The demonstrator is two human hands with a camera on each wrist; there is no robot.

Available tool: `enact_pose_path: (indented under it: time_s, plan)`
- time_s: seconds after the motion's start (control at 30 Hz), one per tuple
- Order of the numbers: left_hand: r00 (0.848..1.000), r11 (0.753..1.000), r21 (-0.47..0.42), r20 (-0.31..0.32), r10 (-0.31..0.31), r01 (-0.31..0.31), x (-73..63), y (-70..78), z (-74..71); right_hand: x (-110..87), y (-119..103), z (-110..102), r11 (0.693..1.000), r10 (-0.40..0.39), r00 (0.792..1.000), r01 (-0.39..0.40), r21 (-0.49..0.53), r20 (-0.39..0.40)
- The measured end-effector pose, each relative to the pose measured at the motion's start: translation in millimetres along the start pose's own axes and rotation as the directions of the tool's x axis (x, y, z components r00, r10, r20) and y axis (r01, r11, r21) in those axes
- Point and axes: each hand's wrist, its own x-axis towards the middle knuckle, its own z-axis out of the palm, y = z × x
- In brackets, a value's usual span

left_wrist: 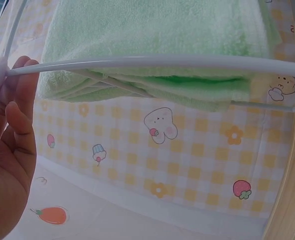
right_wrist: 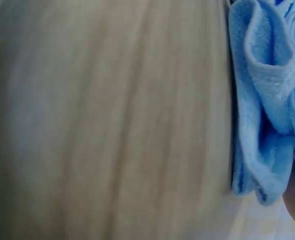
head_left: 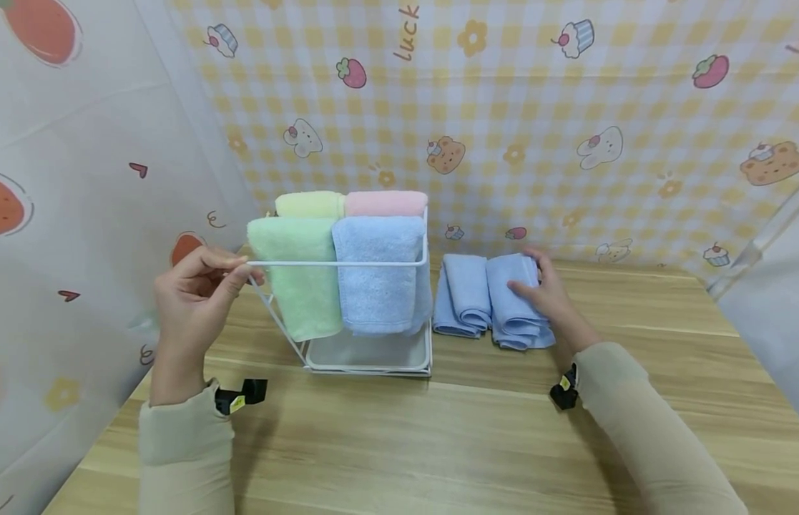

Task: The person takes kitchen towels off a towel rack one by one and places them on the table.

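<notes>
A white wire rack [head_left: 347, 264] stands left of the table's middle. My left hand [head_left: 202, 293] pinches its front upper left corner between thumb and fingertips. Over its bars hang a green towel [head_left: 302, 286] and a blue towel [head_left: 378, 286] in front, a yellow towel [head_left: 309, 204] and a pink towel [head_left: 386, 203] behind. To the rack's right lie two folded light-blue cloths side by side. My right hand [head_left: 554, 290] grips the right folded cloth [head_left: 511, 293] at its right side, thumb on top. Right beside it is the left folded cloth [head_left: 466, 293].
A white tray [head_left: 367, 354] forms the rack's bottom. The wooden table [head_left: 399, 443] runs back to a yellow checked cloth backdrop [head_left: 502, 93], and a white printed sheet [head_left: 84, 214] hangs at the left. Small black devices are strapped to both wrists.
</notes>
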Motion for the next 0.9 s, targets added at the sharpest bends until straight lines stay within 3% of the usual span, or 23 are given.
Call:
enact_pose_path:
  time_s: [0.27,0.53,0.77,0.9]
  plan:
    - [1.000,1.000,0.030,0.001,-0.004,0.004,0.5,1.2,1.0,1.8,-2,-2,0.997,0.008,0.999,-0.006,-0.083,0.032]
    - [1.000,1.000,0.027,-0.014,-0.015,0.016,-0.8,1.8,0.4,1.9,4,-2,0.969,-0.092,0.996,0.086,-0.233,-0.015]
    - [1.000,0.999,0.039,-0.018,-0.022,0.023,-0.9,1.4,0.5,-1.5,-1,-8,0.950,0.018,1.000,-0.012,-0.313,0.015]
    - [1.000,0.999,0.040,-0.013,-0.014,0.014,-0.8,1.6,0.2,-6.8,-7,-12,0.936,0.010,1.000,-0.002,-0.353,0.022]
